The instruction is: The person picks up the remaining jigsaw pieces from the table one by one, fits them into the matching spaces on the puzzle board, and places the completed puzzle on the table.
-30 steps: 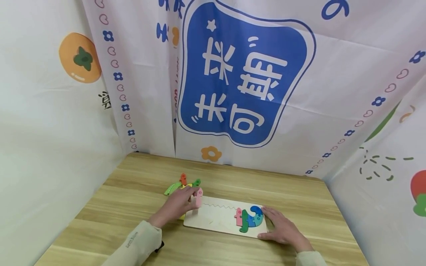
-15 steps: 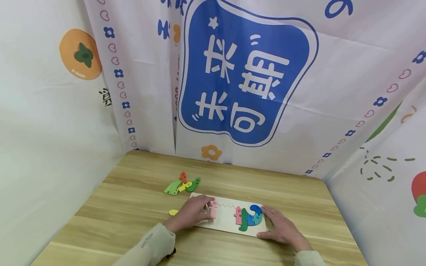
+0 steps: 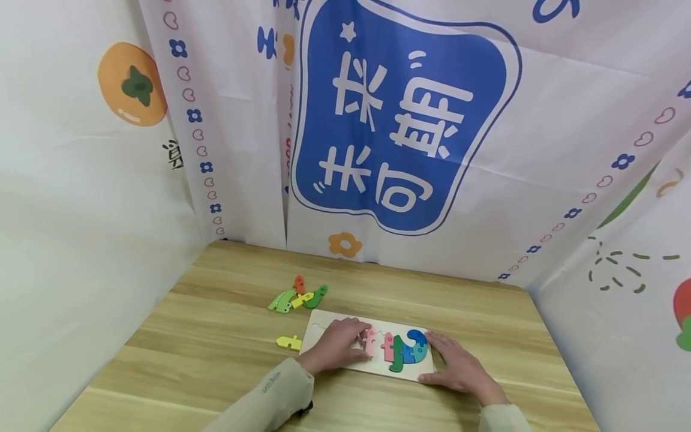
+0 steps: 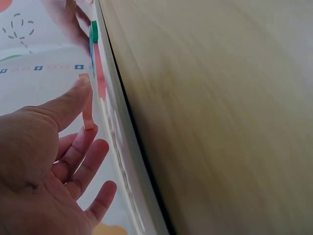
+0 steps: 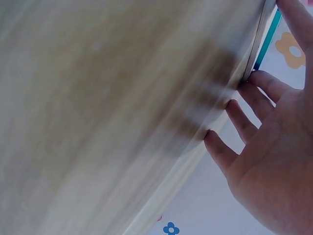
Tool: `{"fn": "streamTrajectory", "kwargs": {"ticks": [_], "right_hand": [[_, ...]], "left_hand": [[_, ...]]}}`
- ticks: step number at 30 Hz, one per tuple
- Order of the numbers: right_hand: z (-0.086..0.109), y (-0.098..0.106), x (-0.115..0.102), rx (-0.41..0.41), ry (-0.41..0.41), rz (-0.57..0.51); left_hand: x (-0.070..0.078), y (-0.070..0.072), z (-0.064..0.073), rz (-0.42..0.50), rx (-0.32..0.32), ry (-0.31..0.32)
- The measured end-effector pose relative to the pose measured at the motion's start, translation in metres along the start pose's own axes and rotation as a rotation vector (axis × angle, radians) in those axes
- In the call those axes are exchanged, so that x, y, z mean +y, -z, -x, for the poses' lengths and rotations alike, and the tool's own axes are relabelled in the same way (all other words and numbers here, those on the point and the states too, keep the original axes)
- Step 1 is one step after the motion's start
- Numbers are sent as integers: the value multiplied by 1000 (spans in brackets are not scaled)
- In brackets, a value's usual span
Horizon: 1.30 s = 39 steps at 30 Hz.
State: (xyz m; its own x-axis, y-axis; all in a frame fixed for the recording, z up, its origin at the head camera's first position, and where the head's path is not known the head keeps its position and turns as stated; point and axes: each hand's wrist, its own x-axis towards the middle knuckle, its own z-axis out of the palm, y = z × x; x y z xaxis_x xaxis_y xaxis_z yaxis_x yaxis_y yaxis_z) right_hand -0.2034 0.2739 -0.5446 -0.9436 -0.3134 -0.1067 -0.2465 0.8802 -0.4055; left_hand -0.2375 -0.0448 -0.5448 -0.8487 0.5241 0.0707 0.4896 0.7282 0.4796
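Observation:
A pale wooden puzzle board (image 3: 320, 327) lies on the table. My left hand (image 3: 336, 344) pinches a light pink puzzle piece (image 3: 370, 342) between thumb and fingertips, upright over the board in the left wrist view. Just right of it, a darker pink piece (image 3: 388, 347), a green piece (image 3: 396, 355) and several blue pieces (image 3: 417, 338) sit joined on the board. My right hand (image 3: 459, 363) rests against the board's right end, index fingertip at the far corner and thumb at the near one. Its other fingers (image 5: 240, 120) are extended, touching the tabletop.
A yellow piece (image 3: 288, 342) lies off the board's left end. Farther back are a light green piece with eyes (image 3: 282, 302), a red piece (image 3: 299, 284), another yellow piece (image 3: 301, 299) and a dark green piece (image 3: 316, 296). A printed curtain (image 3: 345, 243) hangs behind the table (image 3: 216, 336).
My left hand has carried the light pink piece rightward from the board's left end, close to the joined pieces. The yellow piece at left has come into view. My right hand stays put.

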Motion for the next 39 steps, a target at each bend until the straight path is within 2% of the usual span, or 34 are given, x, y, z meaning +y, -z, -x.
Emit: {"fn": "streamTrajectory", "kwargs": {"ticks": [4, 16, 22, 30, 39], "right_hand": [[-2, -1, 2, -11, -2, 7], [-4, -2, 4, -9, 4, 29], [-4, -2, 3, -7, 6, 23], [-5, -2, 4, -10, 4, 34], [-5, -2, 5, -12, 6, 30]], "left_hand": [[6, -6, -7, -38, 1, -7], [17, -16, -19, -69, -2, 15], [17, -18, -20, -79, -13, 43], [17, -18, -20, -84, 0, 33], [17, -17, -20, -77, -19, 53]]}}
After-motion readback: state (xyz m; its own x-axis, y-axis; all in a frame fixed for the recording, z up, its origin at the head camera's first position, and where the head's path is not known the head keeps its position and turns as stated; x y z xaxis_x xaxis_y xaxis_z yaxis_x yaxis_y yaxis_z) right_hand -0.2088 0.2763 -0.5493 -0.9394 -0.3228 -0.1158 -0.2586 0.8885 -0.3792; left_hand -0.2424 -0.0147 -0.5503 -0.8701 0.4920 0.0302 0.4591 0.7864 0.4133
